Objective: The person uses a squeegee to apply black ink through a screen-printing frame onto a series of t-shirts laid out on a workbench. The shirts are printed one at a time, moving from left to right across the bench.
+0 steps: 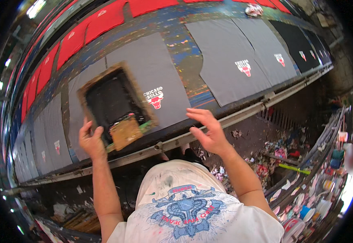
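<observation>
My left hand (92, 141) grips the lower left edge of a screen-printing frame (139, 91), its thumb bent over the wood. The frame has a worn wooden border and a dark, ink-covered mesh; it is tilted and slightly blurred. Inside its near end rests a tan squeegee-like block (126, 133). Under and beside the frame lies a grey fabric panel (166, 69) with a red, white and black bull-head print (156, 101), partly covered by the frame's right edge. To the right of it, my right hand (209, 131) hovers near the table's front edge, fingers spread, holding nothing.
More printed grey panels (225, 48) and black panels (292, 44) lie along the long table (188, 65). Red panels (103, 24) line its far side. A metal rail (241, 117) runs along the front edge. Scraps and containers (306, 212) litter the floor area at right.
</observation>
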Available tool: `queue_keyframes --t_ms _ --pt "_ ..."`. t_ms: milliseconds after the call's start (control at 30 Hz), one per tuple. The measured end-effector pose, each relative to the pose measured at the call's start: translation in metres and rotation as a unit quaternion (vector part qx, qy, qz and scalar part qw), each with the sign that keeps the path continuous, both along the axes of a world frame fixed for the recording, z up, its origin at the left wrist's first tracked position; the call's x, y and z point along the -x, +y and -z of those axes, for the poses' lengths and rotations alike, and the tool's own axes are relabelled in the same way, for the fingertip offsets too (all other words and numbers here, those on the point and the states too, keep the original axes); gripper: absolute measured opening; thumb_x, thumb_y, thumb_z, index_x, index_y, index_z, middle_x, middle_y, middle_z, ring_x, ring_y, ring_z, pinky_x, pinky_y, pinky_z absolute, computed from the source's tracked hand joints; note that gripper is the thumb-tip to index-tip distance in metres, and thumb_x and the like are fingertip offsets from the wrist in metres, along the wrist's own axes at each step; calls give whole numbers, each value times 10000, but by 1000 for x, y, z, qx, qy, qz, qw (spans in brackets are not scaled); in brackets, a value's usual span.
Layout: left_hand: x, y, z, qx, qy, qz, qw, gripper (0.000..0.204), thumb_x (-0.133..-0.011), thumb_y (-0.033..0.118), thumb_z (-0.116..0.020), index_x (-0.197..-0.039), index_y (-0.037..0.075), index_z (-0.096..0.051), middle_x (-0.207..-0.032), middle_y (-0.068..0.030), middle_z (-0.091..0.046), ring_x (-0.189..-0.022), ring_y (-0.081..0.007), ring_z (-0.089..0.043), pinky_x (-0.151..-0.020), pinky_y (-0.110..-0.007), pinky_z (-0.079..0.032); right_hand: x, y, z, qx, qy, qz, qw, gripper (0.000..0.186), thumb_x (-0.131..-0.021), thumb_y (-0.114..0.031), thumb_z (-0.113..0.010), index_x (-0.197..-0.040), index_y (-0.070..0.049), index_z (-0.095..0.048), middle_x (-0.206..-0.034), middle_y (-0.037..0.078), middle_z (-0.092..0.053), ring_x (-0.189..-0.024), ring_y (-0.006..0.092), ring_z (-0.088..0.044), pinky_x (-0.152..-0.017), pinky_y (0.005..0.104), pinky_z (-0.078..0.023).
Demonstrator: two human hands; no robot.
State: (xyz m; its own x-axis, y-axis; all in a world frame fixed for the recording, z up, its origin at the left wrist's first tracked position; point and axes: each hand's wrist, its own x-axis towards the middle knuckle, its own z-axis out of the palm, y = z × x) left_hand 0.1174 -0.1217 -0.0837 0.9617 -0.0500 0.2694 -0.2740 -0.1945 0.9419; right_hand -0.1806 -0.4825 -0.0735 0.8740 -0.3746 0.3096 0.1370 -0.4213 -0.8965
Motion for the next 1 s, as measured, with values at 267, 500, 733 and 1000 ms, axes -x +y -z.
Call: queue_keyframes --t_ms 267,500,733,1000 --pt "51 -102 40 73 87 71 991 375 -830 -160 -795 -1164 4 -742 -1676 -274 -591 -1439 -244 -656 -1040 -312 -593 -32 7 25 -207 78 -56 974 671 -1086 -164 -732 -1709 -67 -501 -1747 179 -497 -1614 301 -475 -1298 460 -423" --pt "71 -114 51 93 123 89 984 328 -864 -159 -757 -1150 -1 -730 -1716 -297 -532 -1505 -313 -614 -1198 -406 -528 -11 0 28 -226 86 -25 970 684 -1027 -171 -782 -1662 -43 -563 -1758 166 -478 -1611 266 -467 -1293 431 -407" --pt "75 -114 54 68 97 97 988 302 -868 -158 -754 -1130 -13 -717 -1700 -309 -541 -1557 -345 -567 -1289 -449 -447 -3 1 26 -242 74 -24 967 655 -1012 -168 -777 -1631 -47 -600 -1767 165 -465 -1609 267 -466 -1294 442 -395" --pt "78 -117 52 81 125 91 985 302 -869 -181 -746 -1126 -24 -714 -1712 -309 -526 -1540 -326 -583 -1262 -430 -478 -4 -6 28 -248 67 -29 966 633 -1007 -181 -784 -1606 -45 -629 -1750 163 -492 -1597 269 -480 -1275 439 -408"
